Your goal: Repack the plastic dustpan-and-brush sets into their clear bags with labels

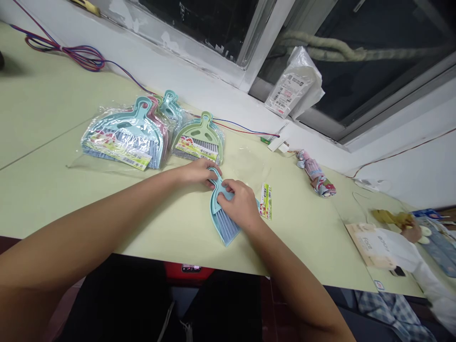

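Note:
A light-blue dustpan (213, 209) lies on the table in front of me, with a matching small brush (227, 227) set into it, grey-blue bristles towards me. My left hand (200, 172) is closed around the handle end at the top. With my right hand (239, 202) I grip the brush's body over the pan, thumb on top and fingers curled; the fingertips are partly hidden. Right of that hand lies a green printed card (265, 202). Behind my hands is a clear plastic bag (249, 161), lying flat.
Bagged dustpan sets stand at the back left, a blue one (124, 128) and a green one (201, 135) in front. Red and blue wires (81, 58) run along the wall. A folded umbrella-like bundle (317, 175) lies right. Another person's hand (411, 232) is at far right.

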A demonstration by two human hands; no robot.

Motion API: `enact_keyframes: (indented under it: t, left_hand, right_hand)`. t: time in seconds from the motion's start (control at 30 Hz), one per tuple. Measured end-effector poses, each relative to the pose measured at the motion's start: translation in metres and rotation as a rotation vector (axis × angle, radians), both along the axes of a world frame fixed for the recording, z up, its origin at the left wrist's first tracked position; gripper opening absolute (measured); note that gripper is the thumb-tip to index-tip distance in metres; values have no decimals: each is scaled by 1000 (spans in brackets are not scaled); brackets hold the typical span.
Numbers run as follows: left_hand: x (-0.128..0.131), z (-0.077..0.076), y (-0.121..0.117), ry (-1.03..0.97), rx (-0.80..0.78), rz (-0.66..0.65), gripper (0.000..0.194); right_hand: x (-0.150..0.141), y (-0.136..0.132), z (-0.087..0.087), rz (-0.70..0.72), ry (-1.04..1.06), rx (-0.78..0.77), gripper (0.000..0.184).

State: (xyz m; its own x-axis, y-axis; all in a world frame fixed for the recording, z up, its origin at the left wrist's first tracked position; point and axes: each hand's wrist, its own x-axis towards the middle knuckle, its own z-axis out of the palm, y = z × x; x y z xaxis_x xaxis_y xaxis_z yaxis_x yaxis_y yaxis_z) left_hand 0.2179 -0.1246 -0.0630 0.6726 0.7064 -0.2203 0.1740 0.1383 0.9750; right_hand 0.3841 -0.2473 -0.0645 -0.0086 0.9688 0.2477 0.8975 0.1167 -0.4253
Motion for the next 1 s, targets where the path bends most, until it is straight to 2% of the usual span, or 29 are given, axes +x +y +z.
enact_keyframes:
  t: [0.33,0.63,1.0]
  left_hand:
    - [1,-6,2,-21,19,4,27]
    - [1,1,-1,0,15,9,25]
    - [1,0,0,12,17,7,27]
  right_hand:
    - [-4,1,-1,-22,-29,12,25]
    - [-2,3,-3,5,-42,34,24]
    - [-3,3,-4,6,-45,21,23]
